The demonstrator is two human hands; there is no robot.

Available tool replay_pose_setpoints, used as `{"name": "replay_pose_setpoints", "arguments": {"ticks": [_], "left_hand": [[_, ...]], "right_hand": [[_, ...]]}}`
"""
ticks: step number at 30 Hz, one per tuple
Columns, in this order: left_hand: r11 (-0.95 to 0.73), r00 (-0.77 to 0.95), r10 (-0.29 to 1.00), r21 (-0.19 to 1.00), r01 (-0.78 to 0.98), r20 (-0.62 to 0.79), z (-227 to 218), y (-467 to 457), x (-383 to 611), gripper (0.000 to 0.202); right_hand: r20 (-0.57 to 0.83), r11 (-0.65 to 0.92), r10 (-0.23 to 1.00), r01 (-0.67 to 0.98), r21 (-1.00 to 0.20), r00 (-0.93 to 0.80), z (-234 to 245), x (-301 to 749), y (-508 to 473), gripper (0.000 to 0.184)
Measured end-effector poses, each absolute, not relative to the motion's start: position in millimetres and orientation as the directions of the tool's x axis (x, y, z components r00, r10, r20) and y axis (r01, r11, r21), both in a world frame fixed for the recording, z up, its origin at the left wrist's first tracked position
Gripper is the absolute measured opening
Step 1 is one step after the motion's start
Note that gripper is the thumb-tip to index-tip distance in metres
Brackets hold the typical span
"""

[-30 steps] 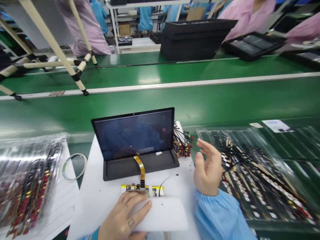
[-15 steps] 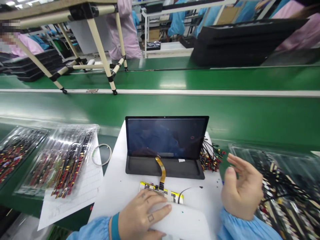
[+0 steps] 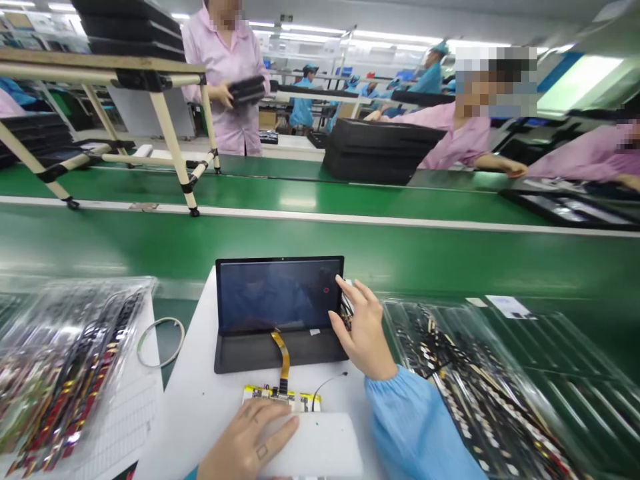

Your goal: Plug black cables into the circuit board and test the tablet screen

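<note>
I see my right hand (image 3: 363, 333), fingers spread and empty, at the right end of the upright screen (image 3: 273, 297), whose long axis runs left to right, while my left hand (image 3: 247, 443) lies flat on the white pad (image 3: 320, 453) in front of the screen, farther off.

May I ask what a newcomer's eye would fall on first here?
Probably the dark screen standing in its black holder at the centre, with an orange ribbon cable running down to a circuit board. The right hand reaches to the screen's right edge, and the left hand lies flat on a white pad in front.
</note>
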State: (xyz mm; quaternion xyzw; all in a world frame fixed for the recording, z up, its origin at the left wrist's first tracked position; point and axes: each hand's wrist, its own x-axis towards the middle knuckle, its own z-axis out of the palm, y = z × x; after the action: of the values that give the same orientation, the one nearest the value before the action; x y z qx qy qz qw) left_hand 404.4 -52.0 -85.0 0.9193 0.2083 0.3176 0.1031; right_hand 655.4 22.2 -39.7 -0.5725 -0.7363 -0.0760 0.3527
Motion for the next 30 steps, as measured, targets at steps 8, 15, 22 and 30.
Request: {"name": "replay_pose_setpoints", "arguments": {"ticks": [8,15,22,30], "left_hand": [[-0.909,0.660,0.417,0.278,0.310,0.625,-94.4,-46.4,406.3,0.044],[-0.899,0.701,0.435,0.311,0.308,0.565,-87.5,-50.5,402.6,0.048],[-0.894,0.703,0.445,0.316,0.317,0.555,-82.2,-54.0,405.7,0.045],[-0.890,0.690,0.456,0.298,0.346,0.562,-77.4,-53.8,404.6,0.036]], "right_hand": [[0.638,0.377,0.755,0.896,-0.234,-0.151,-34.7,647.0,42.5,0.046],[0.614,0.269,0.790,0.904,-0.333,-0.009,-12.8,651.5,11.6,0.035],[0.219,0.127,0.975,0.926,-0.355,-0.050,-12.4,671.5,-34.6,0.023],[-0.189,-0.047,0.982,0.982,-0.181,0.012,-12.1,652.4,-29.4,0.010]]}}
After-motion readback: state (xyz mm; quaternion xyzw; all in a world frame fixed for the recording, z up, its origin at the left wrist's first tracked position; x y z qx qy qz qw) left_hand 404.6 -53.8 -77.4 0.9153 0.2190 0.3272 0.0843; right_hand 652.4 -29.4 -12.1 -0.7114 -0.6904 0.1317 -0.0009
